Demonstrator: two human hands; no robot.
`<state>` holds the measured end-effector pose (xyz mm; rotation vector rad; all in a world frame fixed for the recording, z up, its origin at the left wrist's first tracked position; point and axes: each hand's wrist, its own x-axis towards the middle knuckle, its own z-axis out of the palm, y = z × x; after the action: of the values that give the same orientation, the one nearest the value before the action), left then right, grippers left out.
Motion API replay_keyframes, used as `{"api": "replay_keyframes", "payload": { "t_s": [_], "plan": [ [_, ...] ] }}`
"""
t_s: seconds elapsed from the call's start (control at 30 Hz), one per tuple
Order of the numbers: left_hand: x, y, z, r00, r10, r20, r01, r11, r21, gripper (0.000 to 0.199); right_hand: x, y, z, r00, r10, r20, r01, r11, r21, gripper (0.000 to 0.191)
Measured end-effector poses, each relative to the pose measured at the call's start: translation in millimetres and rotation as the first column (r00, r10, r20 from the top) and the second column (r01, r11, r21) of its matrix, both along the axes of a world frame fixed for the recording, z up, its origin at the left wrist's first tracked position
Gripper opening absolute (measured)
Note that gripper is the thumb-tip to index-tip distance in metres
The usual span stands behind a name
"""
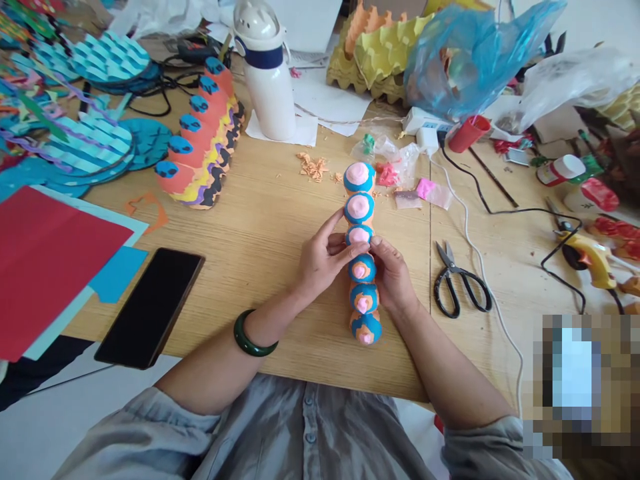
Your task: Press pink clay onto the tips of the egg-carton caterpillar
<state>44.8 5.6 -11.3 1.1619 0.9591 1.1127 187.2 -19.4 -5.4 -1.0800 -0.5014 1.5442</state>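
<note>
A strip of egg-carton cups (363, 270) stands in a row pointing away from me, orange with blue caps and soft pink clay on top. The pink lies as broad rounds on the far three bumps and as small lumps on the nearer ones. My left hand (323, 260) grips the strip from the left, its thumb by the third pink round. From the right my right hand (396, 272) holds the same part, its thumb at that round's edge and its other fingers partly hidden.
Black-handled scissors (461, 281) and a white cable (470, 233) lie to the right. A phone (151, 307) and red sheet (55, 260) are left. Behind stand a painted carton piece (200, 140), a white bottle (270, 93), orange scraps (313, 167) and pink clay (387, 174).
</note>
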Motion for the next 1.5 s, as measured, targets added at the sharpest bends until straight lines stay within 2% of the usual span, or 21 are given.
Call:
{"api": "replay_keyframes", "payload": {
  "t_s": [0.1,0.2,0.3,0.4,0.53,0.7,0.8,0.9,0.97,1.07,1.23,1.33,1.4,1.5],
  "plan": [
    [-1,0,2.2,0.998,0.013,-0.053,-0.011,0.999,0.039,0.087,0,1,0.4,1.0,0.011,-0.023,-0.011,1.0,0.007,0.032],
    [-2,1,3.5,1.0,0.003,-0.014,-0.002,0.998,0.062,0.083,0,3,2.6,0.999,0.008,-0.049,-0.009,1.0,-0.019,0.034],
    [-1,2,3.0,1.0,-0.001,0.025,-0.001,0.998,0.062,0.084,1,5,4.6,0.998,-0.004,-0.058,0.001,0.999,-0.047,0.034],
    [-1,1,2.0,1.0,0.015,-0.009,-0.014,0.996,0.084,0.09,1,4,5.2,0.999,-0.002,-0.043,0.001,1.0,-0.025,0.03],
    [-2,-1,1.7,0.995,0.055,-0.081,-0.043,0.988,0.147,0.081,1,3,6.1,0.999,0.012,-0.045,-0.011,1.0,0.018,0.027],
    [-2,-1,3.6,0.992,0.097,-0.084,-0.082,0.983,0.166,0.074,3,4,6.7,0.992,0.018,-0.129,-0.026,0.998,-0.058,0.027],
    [-1,-1,5.1,0.993,0.114,-0.001,-0.113,0.987,0.117,0.074,4,6,6.9,0.983,0.041,-0.177,-0.058,0.994,-0.094,0.022],
    [2,0,5.0,0.988,0.093,0.121,-0.092,0.996,-0.019,0.081,4,7,6.9,0.979,0.074,-0.19,-0.095,0.99,-0.105,0.02],
    [3,1,4.2,0.982,0.071,0.175,-0.056,0.994,-0.09,0.088,4,7,6.2,0.98,0.067,-0.186,-0.085,0.993,-0.087,0.02],
    [5,1,4.5,0.978,0.081,0.191,-0.06,0.992,-0.109,0.09,4,5,4.8,0.989,0.047,-0.141,-0.054,0.997,-0.053,0.023],
    [4,0,10.1,0.988,0.06,0.139,-0.054,0.998,-0.043,0.077,7,3,6.1,0.991,0.094,-0.1,-0.1,0.993,-0.061,0.029],
    [4,-1,11.8,0.992,0.035,0.118,-0.035,0.999,0.002,0.077,9,4,8.4,0.992,0.101,-0.077,-0.105,0.993,-0.051,0.027],
    [4,0,12.5,0.986,-0.004,0.164,0.007,1.0,-0.018,0.071,8,4,9.6,0.995,0.087,-0.046,-0.089,0.996,-0.028,0.026],
    [5,0,14.0,0.965,-0.059,0.254,0.089,0.99,-0.108,0.052,8,2,10.7,0.994,0.106,-0.009,-0.106,0.994,0.005,0.029]
  ]
}}
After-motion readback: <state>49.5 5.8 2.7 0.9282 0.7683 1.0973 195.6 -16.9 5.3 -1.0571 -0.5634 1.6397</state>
